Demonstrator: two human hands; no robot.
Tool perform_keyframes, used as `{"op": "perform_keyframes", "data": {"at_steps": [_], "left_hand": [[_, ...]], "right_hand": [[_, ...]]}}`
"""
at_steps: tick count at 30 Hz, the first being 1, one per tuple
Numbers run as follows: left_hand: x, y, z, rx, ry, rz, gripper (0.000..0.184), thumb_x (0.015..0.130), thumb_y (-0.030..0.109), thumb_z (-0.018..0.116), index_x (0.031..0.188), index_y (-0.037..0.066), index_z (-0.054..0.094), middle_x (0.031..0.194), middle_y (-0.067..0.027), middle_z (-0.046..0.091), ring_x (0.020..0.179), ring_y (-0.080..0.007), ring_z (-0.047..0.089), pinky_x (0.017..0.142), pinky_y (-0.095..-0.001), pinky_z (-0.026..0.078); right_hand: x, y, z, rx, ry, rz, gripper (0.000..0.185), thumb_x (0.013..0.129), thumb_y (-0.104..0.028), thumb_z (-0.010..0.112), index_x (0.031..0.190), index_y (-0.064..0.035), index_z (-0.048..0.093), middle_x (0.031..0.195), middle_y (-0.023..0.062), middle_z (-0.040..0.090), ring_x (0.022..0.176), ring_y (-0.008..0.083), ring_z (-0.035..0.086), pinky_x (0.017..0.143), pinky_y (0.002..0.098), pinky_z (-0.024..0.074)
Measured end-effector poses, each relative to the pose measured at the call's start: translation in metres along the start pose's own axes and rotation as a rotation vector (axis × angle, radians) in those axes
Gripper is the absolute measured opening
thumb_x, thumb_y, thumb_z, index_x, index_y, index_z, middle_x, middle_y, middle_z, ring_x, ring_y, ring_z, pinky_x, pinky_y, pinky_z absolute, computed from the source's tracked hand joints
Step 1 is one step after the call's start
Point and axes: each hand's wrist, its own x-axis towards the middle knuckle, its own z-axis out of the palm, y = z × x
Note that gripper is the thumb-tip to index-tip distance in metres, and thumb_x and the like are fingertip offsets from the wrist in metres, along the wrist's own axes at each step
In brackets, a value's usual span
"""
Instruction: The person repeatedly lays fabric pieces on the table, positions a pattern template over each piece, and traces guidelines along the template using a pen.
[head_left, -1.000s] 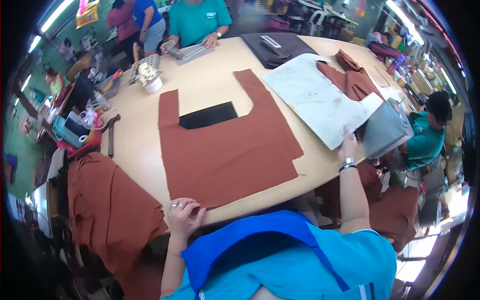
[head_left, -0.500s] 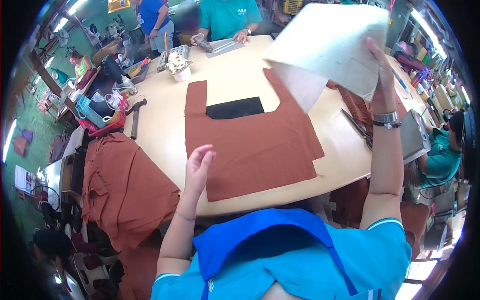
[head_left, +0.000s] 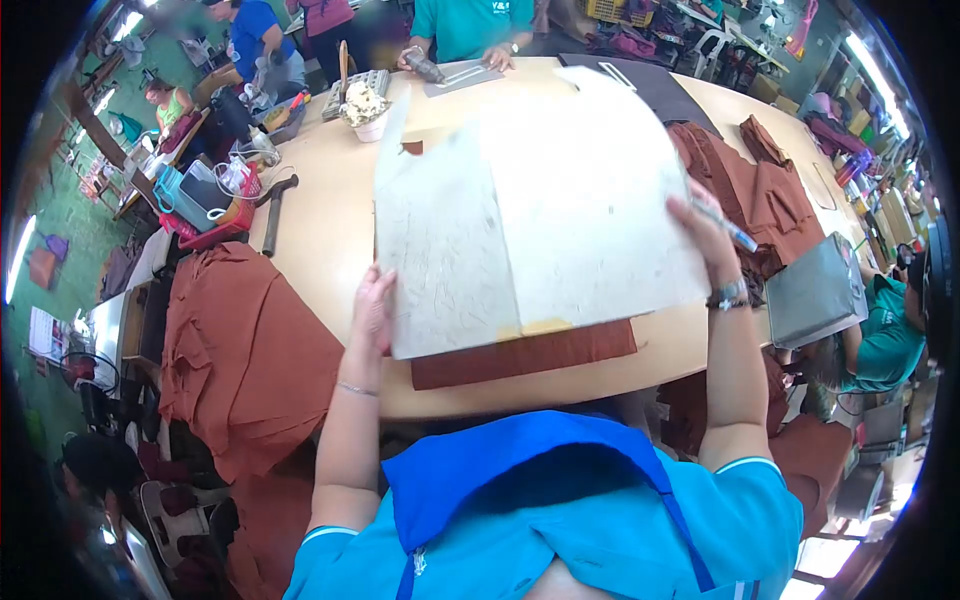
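A large pale, stiff pattern sheet (head_left: 590,210) with a taped seam is held over the brown cloth piece (head_left: 530,355) on the table, hiding most of it. My left hand (head_left: 374,308) grips the sheet's left edge. At its right edge, my right hand (head_left: 706,232) has its fingers around the border, and a blue-and-white pen (head_left: 735,228) sticks out by that hand. Only the cloth's lower strip and a small patch near the sheet's top left corner show.
Brown cloth (head_left: 245,350) hangs at the table's left edge, near a hammer (head_left: 274,215) and a red basket (head_left: 228,225). More brown cloth (head_left: 780,200) and a grey box (head_left: 815,290) lie right. Across the table (head_left: 320,200), a person in green (head_left: 470,30) works beside a flower pot (head_left: 368,120).
The pale sheet was lifted from the table's right side, swung left and lowered over the brown cloth. My left hand has left the cloth and taken the sheet's left edge.
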Motion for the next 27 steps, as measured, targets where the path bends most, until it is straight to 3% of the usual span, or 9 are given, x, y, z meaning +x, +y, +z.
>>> {"op": "perform_keyframes", "data": {"at_steps": [2, 3, 5, 11, 17, 27], "left_hand": [[-0.006, 0.003, -0.023, 0.162, 0.086, -0.005, 0.049, 0.091, 0.003, 0.057, 0.138, 0.002, 0.039, 0.117, -0.0103, 0.063, 0.104, -0.0210, 0.062, 0.090, -0.0339, 0.051], [-0.007, -0.001, -0.032, 0.302, 0.080, 0.018, 0.051, 0.090, 0.003, 0.059, 0.137, 0.001, 0.040, 0.115, -0.0106, 0.064, 0.101, -0.0200, 0.063, 0.087, -0.0327, 0.052], [-0.009, -0.013, -0.044, 0.585, 0.060, 0.060, 0.053, 0.088, 0.002, 0.062, 0.137, 0.000, 0.042, 0.109, -0.0113, 0.066, 0.094, -0.0182, 0.065, 0.082, -0.0304, 0.053], [-0.028, 0.016, -0.012, 1.162, 0.195, 0.079, 0.052, 0.081, 0.021, 0.074, 0.125, -0.002, 0.057, 0.084, -0.0091, 0.068, 0.076, -0.0138, 0.065, 0.068, -0.0292, 0.051], [-0.035, 0.018, -0.017, 1.296, 0.227, 0.053, 0.055, 0.077, 0.031, 0.075, 0.124, 0.005, 0.061, 0.070, -0.0051, 0.058, 0.062, -0.0175, 0.057, 0.060, -0.0321, 0.047], [-0.032, 0.007, -0.031, 1.370, 0.217, 0.158, 0.054, 0.077, 0.031, 0.076, 0.122, 0.004, 0.062, 0.082, -0.0065, 0.059, 0.070, -0.0180, 0.058, 0.065, -0.0331, 0.048]], "right_hand": [[-0.021, 0.029, -0.010, 0.026, 0.004, 0.272, 0.043, 0.086, -0.017, 0.072, 0.122, 0.0022, 0.059, 0.107, 0.0074, 0.067, 0.093, 0.0127, 0.064, 0.081, 0.0273, 0.0530], [-0.029, 0.039, -0.008, -0.183, -0.017, 0.282, 0.044, 0.084, -0.015, 0.073, 0.122, 0.0023, 0.059, 0.107, 0.0077, 0.067, 0.094, 0.0130, 0.063, 0.083, 0.0282, 0.0525], [-0.046, 0.078, -0.005, -0.243, 0.008, 0.298, 0.047, 0.081, -0.015, 0.076, 0.123, 0.0022, 0.059, 0.103, 0.0068, 0.067, 0.090, 0.0120, 0.062, 0.080, 0.0264, 0.0517], [-0.063, 0.124, -0.004, -0.572, 0.197, 0.270, 0.059, 0.077, -0.021, 0.081, 0.127, -0.0006, 0.059, 0.075, -0.0025, 0.057, 0.066, 0.0065, 0.049, 0.062, 0.0221, 0.0451], [-0.068, 0.131, -0.002, -0.606, 0.229, 0.213, 0.063, 0.072, -0.023, 0.086, 0.126, -0.0021, 0.061, 0.072, -0.0041, 0.054, 0.064, 0.0065, 0.047, 0.062, 0.0216, 0.0450], [-0.070, 0.131, 0.001, -0.633, 0.231, 0.183, 0.058, 0.071, -0.021, 0.086, 0.121, -0.0029, 0.064, 0.071, -0.0041, 0.051, 0.064, 0.0073, 0.047, 0.064, 0.0226, 0.0455]]}}
